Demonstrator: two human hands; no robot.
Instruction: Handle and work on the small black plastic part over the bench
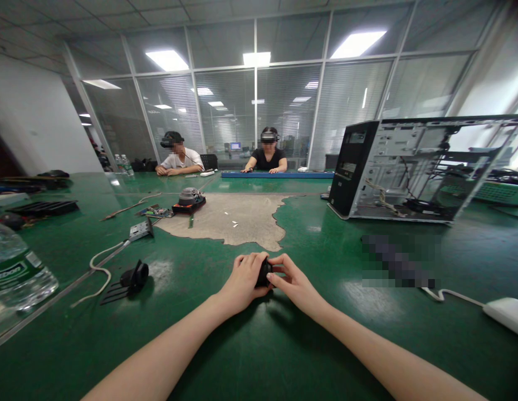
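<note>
Just below the bare patch of the green table, a small black part is held between both hands. My left hand wraps round its left side, with the fingers over the top. On the other side, my right hand grips it with bent fingers and thumb. The fingers cover much of the part, so its full shape is hidden. To the left lies a black device with thin prongs.
An open computer case stands at right, near a white mouse. A water bottle is at far left. A metal bracket with cable and a round metal-topped part lie beyond. Two people sit across the table.
</note>
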